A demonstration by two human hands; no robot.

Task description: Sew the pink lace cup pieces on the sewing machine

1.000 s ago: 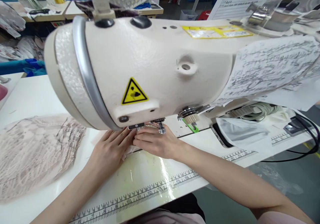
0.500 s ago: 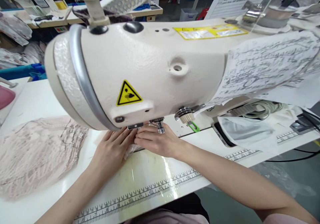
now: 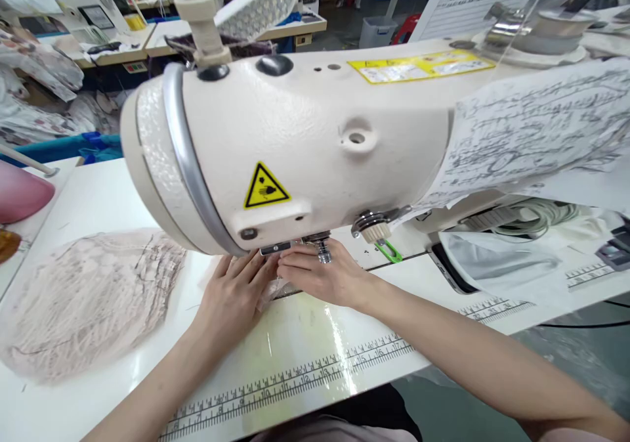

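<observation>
Under the head of a cream sewing machine (image 3: 305,127), both hands meet close to the presser area. My left hand (image 3: 236,297) lies with fingers stretched forward on a small piece of pale pink sheer fabric (image 3: 268,295); its fingertips pass partly behind the machine head. My right hand (image 3: 327,274) has its fingers bent and pressed together at the same fabric, touching the left fingers. The needle and most of the cloth are hidden by the hands and the machine. Left of them lies a pile of pale pink lace fabric (image 3: 93,297).
A ruler strip (image 3: 295,383) runs along the table's front edge. On the right are a phone (image 3: 455,271) under white cloth (image 3: 506,261), a coiled cable (image 3: 536,217) and a green thread snipper (image 3: 390,251). A pink object (image 3: 24,192) stands at far left.
The whole view has shifted slightly, so the machine and hands appear a little farther right. Both hands keep nearly the same pose at the fabric.
</observation>
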